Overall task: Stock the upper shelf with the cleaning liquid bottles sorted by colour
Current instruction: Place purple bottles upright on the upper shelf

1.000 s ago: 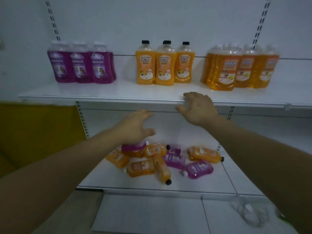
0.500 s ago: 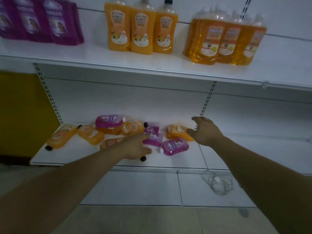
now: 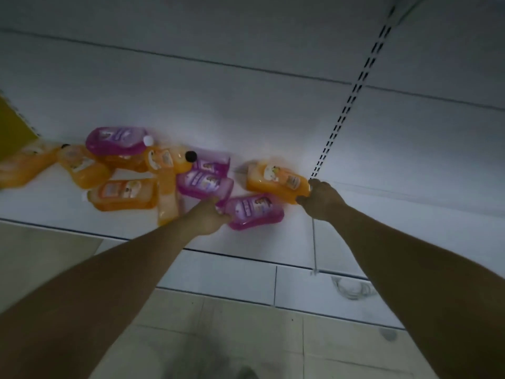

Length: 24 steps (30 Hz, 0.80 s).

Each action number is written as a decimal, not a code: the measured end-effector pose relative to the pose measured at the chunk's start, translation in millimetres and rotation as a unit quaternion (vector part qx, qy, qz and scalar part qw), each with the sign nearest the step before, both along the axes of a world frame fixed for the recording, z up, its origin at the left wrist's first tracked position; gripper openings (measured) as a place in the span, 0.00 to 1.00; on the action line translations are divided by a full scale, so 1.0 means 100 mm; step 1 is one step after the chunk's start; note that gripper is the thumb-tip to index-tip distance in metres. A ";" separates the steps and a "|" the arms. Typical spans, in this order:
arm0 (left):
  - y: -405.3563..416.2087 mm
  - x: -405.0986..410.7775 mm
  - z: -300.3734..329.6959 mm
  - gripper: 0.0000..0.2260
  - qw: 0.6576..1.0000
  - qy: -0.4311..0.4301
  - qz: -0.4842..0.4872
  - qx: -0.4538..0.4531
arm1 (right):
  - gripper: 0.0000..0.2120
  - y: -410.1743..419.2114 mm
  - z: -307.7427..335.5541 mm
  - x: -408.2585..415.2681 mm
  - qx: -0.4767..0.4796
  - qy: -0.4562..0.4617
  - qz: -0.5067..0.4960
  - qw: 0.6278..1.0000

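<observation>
On the lower shelf [image 3: 273,242], a lying purple bottle [image 3: 255,212] is gripped at its neck by the left hand [image 3: 209,218]; an orange bottle [image 3: 277,181] is held at its end by the right hand [image 3: 321,199]. Other bottles [image 3: 123,173] are heaped to the left.

White cable [image 3: 351,288]; tiled floor [image 3: 218,324].

orange bottles [image 3: 277,179], purple bottles [image 3: 252,210], lying jumbled, lower shelf [image 3: 273,242]

Two bare forearms, no sleeves in view on either. Left hand [image 3: 209,218] and right hand [image 3: 322,199] both bare: no gloves, rings, watch or wristbands visible. Fingers mostly hidden; dim light and blur obscure finer detail.
</observation>
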<state>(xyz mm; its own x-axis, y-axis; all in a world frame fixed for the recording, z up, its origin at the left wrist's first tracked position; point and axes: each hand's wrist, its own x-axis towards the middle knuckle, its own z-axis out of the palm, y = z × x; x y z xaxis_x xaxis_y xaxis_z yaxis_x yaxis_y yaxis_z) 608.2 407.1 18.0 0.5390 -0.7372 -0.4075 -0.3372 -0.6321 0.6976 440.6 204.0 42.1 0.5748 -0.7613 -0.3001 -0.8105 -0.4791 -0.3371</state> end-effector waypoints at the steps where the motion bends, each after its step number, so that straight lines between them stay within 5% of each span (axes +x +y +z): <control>1: -0.05 -0.01 -0.06 0.22 1.000 0.020 0.024 0.003 | 0.27 -0.08 -0.12 0.02 0.004 0.002 -0.016 1.000; 9: -0.30 -0.03 -0.59 0.11 0.966 0.169 0.188 -0.054 | 0.30 -0.27 -0.67 0.13 0.081 -0.065 -0.066 0.992; 17: -0.22 -0.03 -0.49 0.18 0.930 0.193 0.285 -0.127 | 0.09 -0.08 -0.65 -0.07 0.149 -0.240 -0.147 0.948; 20: -0.14 0.08 -0.26 0.23 0.959 0.075 0.243 -0.130 | 0.14 -0.01 -0.33 -0.11 0.109 -0.287 -0.132 0.942; 24: -0.05 0.14 0.12 0.28 0.980 -0.185 0.021 -0.069 | 0.17 0.15 0.06 -0.18 -0.046 -0.233 -0.004 0.971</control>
